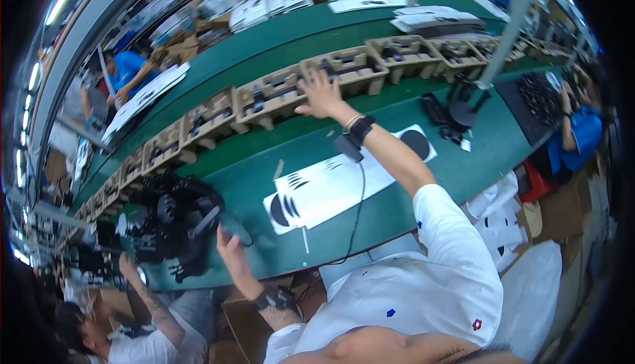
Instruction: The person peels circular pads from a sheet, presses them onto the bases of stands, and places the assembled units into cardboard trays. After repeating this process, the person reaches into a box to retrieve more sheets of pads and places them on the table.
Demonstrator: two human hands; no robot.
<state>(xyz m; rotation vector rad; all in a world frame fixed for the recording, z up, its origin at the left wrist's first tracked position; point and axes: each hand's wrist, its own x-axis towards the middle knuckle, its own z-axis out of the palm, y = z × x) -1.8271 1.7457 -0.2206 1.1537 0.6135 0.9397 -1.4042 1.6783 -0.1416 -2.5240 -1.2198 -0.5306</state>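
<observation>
My right hand (pixel 322 94) reaches to the row of moulded brown trays, its fingers spread over the near edge of one tray (pixel 344 68) that holds black parts. Nothing shows in its grip. My left hand (pixel 233 253), a little blurred, hovers at the near edge of the green bench, fingers stretched out and nothing seen in them. Just left of it lies a heap of black moulded parts (pixel 188 222). Between my hands is a flat white printed sheet (pixel 337 182) with black shapes. A black device on a cable (pixel 348 147) sits by my right wrist.
More trays (pixel 208 116) line the green conveyor (pixel 231 50) to both sides. Black parts (pixel 461 109) and a dark mat (pixel 522 116) lie at right. A co-worker (pixel 155 331) sits at lower left; another (pixel 579 136) works at right. A metal post (pixel 512 30) rises near the trays.
</observation>
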